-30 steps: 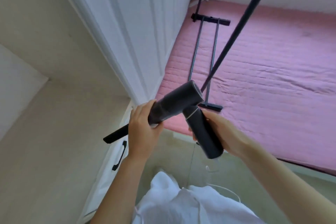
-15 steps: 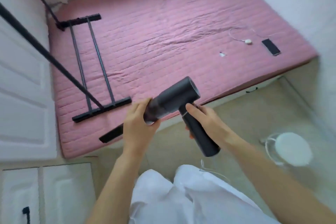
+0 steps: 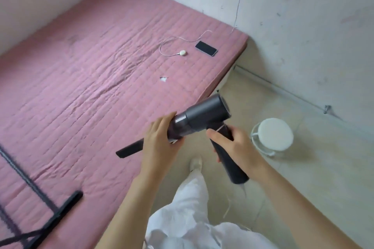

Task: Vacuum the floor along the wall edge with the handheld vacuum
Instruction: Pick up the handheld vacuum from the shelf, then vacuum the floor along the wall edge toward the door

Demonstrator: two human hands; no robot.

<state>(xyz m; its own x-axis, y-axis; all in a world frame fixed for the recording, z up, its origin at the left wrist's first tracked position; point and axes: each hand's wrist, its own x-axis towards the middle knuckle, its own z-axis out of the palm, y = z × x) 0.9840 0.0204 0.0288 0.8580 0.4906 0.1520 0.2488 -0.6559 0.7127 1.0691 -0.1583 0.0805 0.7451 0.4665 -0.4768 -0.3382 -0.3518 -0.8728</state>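
Handheld vacuum held in both hands above the floor, nozzle pointing away from the wall edge.

I see my right hand [image 3: 234, 145] with its fingers [image 3: 215, 134] closed around the dark grip of the handheld vacuum [image 3: 202, 119], while my left hand [image 3: 159, 137] wraps the barrel just behind the crevice nozzle [image 3: 129, 150]. The vacuum hangs in the air over the bed's near edge, well above the floor [image 3: 303, 188]. Its long axis runs from upper right to lower left, so the nozzle tip aims left over the pink mattress [image 3: 81, 87]. The wall edge [image 3: 283, 92] lies to the right, beyond a round white stool [image 3: 275, 134]. I judge the nozzle must swing right and tip down, with my right hand nearer that edge.
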